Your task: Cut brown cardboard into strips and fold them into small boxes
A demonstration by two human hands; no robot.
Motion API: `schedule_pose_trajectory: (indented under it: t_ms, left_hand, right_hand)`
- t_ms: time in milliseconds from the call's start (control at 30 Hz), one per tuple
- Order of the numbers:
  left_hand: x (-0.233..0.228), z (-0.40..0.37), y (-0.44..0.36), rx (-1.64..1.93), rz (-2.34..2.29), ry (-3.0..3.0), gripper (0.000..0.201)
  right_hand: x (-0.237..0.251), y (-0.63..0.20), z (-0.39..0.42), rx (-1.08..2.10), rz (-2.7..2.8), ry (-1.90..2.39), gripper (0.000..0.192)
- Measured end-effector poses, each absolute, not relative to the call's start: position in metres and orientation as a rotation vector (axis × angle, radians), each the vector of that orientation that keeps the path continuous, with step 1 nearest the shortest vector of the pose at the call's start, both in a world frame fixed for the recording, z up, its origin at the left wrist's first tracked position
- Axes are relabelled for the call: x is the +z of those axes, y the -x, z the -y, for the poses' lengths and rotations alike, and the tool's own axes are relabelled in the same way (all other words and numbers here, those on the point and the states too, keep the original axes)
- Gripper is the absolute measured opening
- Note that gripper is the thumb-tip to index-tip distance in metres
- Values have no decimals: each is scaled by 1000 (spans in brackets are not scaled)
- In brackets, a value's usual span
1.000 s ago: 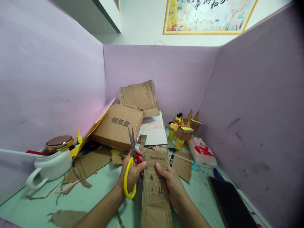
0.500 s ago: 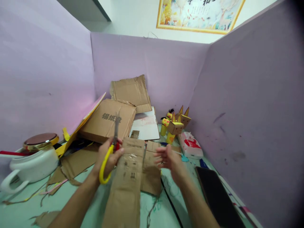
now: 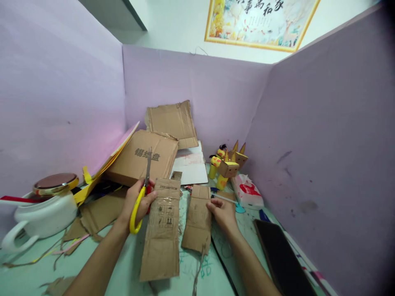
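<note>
Left hand [image 3: 144, 206] wraps scissors [image 3: 147, 174], thumb against the long strip [image 3: 161, 242] — right hand [image 3: 225, 212] pinches the short piece [image 3: 197, 217], apparently picking up, needing steady lift.

Over the middle of the surface [image 3: 123, 269], a cardboard strip [image 3: 161, 240], with a cardboard piece [image 3: 198, 213] just to its right. At the strip's left edge, the left hand [image 3: 143, 207], scissors [image 3: 148, 166] in it; at the piece's right edge, the right hand [image 3: 224, 213]. Far left, a mug [image 3: 49, 218]. Behind the strip, a carton [image 3: 140, 158], with a cardboard sheet [image 3: 171, 121] behind and a board [image 3: 189, 166] to the right. Toward the back right, figures [image 3: 228, 168]; before them, a tissue packet [image 3: 248, 193]. Front right, a phone [image 3: 282, 255].
</note>
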State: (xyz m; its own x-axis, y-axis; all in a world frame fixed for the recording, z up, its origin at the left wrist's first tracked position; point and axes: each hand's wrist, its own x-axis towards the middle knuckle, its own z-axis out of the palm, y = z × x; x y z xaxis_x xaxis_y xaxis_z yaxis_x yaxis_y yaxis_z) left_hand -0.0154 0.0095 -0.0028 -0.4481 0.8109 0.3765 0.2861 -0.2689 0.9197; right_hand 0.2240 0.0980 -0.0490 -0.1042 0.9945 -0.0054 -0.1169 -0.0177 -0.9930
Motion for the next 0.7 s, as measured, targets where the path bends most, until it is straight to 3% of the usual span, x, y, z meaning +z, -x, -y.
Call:
schedule_pose_trajectory:
  t_ms: [267,700]
  left_hand:
    - [-10,-15,4,1794,-1490,-1289,20]
    - [-12,-5,-26,1770,-1372,-1281,15]
  right_hand:
    - [-8,-232,-64,1597,1144,881,28]
    - [-38,-194,-51,1513,1226,953,31]
